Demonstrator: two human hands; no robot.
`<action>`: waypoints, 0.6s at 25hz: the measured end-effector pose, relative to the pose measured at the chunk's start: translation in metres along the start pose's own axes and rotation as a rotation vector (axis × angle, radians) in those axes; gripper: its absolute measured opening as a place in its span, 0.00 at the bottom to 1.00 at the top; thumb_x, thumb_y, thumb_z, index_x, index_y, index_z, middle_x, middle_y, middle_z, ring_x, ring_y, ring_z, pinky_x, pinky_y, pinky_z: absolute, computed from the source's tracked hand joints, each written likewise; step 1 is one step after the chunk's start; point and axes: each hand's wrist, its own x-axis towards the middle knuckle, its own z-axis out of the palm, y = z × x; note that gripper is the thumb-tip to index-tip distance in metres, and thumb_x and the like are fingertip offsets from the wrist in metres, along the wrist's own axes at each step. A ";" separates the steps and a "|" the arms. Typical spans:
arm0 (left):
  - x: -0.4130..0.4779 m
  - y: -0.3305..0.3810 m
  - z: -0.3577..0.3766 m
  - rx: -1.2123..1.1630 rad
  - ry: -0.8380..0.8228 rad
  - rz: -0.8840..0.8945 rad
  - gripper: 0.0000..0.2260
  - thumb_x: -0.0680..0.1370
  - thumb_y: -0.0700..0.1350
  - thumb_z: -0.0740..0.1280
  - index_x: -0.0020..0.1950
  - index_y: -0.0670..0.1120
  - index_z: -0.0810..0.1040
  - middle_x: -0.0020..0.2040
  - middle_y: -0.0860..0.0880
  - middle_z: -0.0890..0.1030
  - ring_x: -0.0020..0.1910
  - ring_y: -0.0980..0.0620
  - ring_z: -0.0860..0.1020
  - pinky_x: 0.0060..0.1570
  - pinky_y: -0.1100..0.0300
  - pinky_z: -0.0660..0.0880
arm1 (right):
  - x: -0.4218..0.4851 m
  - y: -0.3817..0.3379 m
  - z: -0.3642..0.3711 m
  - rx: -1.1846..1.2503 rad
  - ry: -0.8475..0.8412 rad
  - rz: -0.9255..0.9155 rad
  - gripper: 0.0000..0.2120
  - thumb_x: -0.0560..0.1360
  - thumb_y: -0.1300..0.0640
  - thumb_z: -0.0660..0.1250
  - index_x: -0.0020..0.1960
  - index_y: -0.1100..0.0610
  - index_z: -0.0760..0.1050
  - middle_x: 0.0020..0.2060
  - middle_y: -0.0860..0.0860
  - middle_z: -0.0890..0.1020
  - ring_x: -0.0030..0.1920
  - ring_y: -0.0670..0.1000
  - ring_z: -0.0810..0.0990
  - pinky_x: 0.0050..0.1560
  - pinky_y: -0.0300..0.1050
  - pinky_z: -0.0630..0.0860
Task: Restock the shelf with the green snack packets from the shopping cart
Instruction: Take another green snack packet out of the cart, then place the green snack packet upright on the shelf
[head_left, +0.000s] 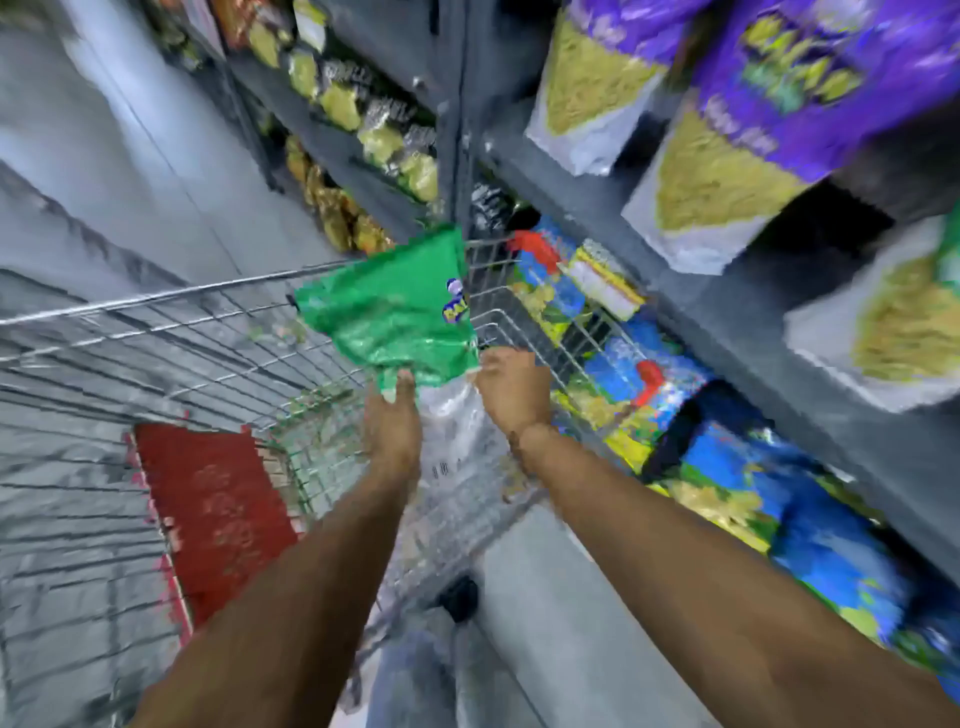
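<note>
A shiny green snack packet (395, 312) hangs above the far right corner of the wire shopping cart (171, 312). My left hand (392, 415) pinches its lower edge from below. At the packet's lower right corner, my right hand (511, 389) is closed into a fist; blur hides whether it grips the packet or the clear wrapping (457, 415) beneath. The grey shelf unit (727, 332) stands just right of the cart.
Purple-topped packets (727, 130) fill the upper shelf at right, and blue and yellow packets (649, 415) the shelf below. More yellow packets (358, 124) line the shelves ahead. A red panel (218, 499) lies in the cart. Grey floor (130, 182) runs along the left.
</note>
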 end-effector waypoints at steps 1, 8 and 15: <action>-0.029 0.023 0.008 -0.024 -0.010 0.115 0.26 0.76 0.55 0.60 0.68 0.40 0.65 0.67 0.37 0.71 0.66 0.40 0.70 0.67 0.45 0.67 | -0.014 0.004 -0.029 0.125 0.104 0.006 0.06 0.67 0.68 0.65 0.42 0.66 0.80 0.40 0.63 0.84 0.43 0.56 0.81 0.42 0.46 0.72; -0.268 0.075 0.078 -0.142 -0.431 0.724 0.10 0.77 0.47 0.58 0.56 0.48 0.73 0.41 0.53 0.76 0.39 0.60 0.73 0.44 0.63 0.70 | -0.166 0.086 -0.208 0.687 0.688 0.032 0.04 0.74 0.64 0.60 0.48 0.57 0.68 0.52 0.49 0.71 0.50 0.40 0.72 0.48 0.28 0.67; -0.464 0.037 0.186 -0.101 -0.964 0.857 0.09 0.74 0.51 0.59 0.53 0.52 0.73 0.34 0.57 0.71 0.32 0.68 0.71 0.35 0.73 0.65 | -0.294 0.209 -0.333 0.790 1.259 0.108 0.05 0.73 0.58 0.53 0.41 0.49 0.59 0.45 0.47 0.68 0.38 0.29 0.68 0.46 0.27 0.67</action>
